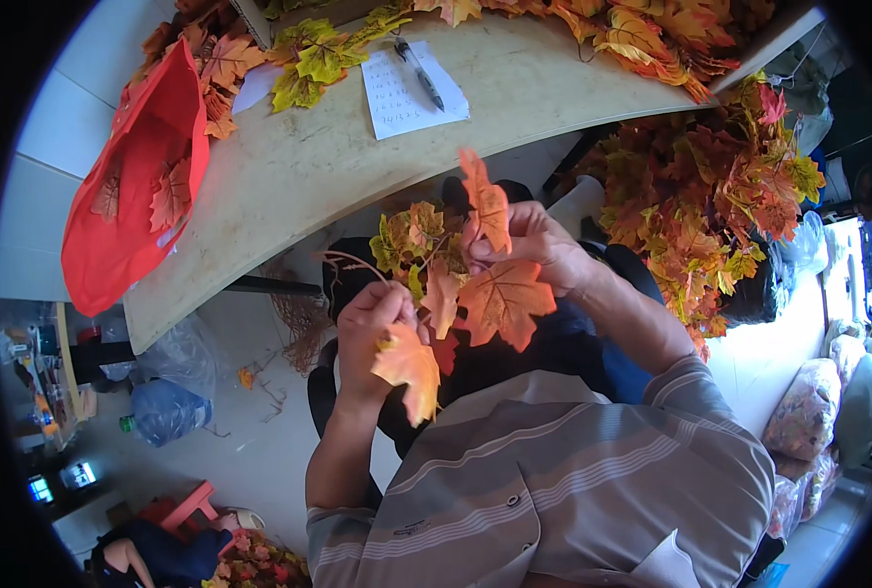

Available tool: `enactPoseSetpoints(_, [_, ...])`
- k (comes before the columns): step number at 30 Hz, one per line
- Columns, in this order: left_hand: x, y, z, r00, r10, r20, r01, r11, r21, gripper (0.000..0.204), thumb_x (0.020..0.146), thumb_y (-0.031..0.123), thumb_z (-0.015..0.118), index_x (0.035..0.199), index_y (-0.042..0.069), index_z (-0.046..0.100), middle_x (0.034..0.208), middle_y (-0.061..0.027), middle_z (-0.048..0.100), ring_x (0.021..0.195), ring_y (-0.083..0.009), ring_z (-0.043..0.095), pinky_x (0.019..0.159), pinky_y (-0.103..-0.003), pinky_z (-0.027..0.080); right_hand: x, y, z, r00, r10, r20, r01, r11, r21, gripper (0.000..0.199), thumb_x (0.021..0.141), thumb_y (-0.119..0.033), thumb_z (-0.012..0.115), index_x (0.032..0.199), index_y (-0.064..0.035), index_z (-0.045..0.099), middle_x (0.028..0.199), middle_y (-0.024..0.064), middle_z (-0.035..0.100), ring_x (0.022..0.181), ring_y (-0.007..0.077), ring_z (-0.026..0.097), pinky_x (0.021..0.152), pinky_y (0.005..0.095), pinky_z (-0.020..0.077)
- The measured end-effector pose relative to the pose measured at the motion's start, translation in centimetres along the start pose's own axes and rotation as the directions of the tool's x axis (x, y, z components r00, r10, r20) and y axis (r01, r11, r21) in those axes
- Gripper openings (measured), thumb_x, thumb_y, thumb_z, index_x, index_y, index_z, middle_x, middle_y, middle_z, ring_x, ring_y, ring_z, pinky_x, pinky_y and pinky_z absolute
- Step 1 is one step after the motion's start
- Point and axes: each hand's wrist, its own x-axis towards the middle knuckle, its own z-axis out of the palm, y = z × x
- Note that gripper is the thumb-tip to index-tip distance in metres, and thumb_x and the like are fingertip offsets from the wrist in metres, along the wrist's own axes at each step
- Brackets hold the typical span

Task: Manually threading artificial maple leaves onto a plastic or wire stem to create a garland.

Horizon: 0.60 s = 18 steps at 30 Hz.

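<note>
Above my lap, my left hand [375, 323] is closed round the brown stem [352, 262] of an artificial maple leaf spray. A pale orange leaf [408, 370] hangs over its fingers. My right hand [544, 247] pinches an upright orange leaf [489, 208] at the spray's other side. Between and below the hands spread a broad orange leaf [507, 302], a peach leaf and a dark red one. Green-yellow leaves [411, 235] sit behind them, nearer the table. Where the stems meet is partly hidden by the leaves and fingers.
The curved table edge [289, 230] lies just ahead of my hands, with paper [401, 98], a pen [421, 78] and a red bag [132, 186] on it. A large leaf heap [700, 186] stands at right. A blue-tinted bottle [169, 412] lies on the floor at left.
</note>
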Motion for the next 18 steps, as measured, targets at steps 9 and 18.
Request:
enactPoseSetpoints(9, [-1.7, 0.8, 0.8, 0.996, 0.051, 0.075, -0.063, 0.982, 0.179, 0.011, 0.087, 0.007, 0.061, 0.09, -0.003, 0.063, 0.072, -0.0046, 0.06, 0.056, -0.0071, 0.054, 0.052, -0.019, 0.041, 1.6, 2.9, 1.0, 0.986, 0.112, 0.125, -0.107, 0.993, -0.049, 0.013, 0.081, -0.002, 0.071, 0.093, 0.0022, 0.066, 0.085, 0.0058, 0.067, 0.078, 0.0118, 0.063, 0.075, 0.0256, 0.0503])
enactPoseSetpoints(18, [-1.1, 0.5, 0.5, 0.987, -0.097, 0.126, 0.074, 0.983, 0.17, 0.011, 0.086, 0.007, 0.064, 0.087, -0.004, 0.065, 0.071, -0.0062, 0.062, 0.053, -0.0097, 0.057, 0.052, -0.023, 0.049, 1.5, 4.1, 0.4, 0.959, 0.241, 0.152, -0.268, 0.944, 0.194, 0.016, 0.079, 0.0, 0.069, 0.095, 0.0026, 0.068, 0.088, 0.0075, 0.067, 0.081, 0.0155, 0.064, 0.079, 0.0282, 0.0509])
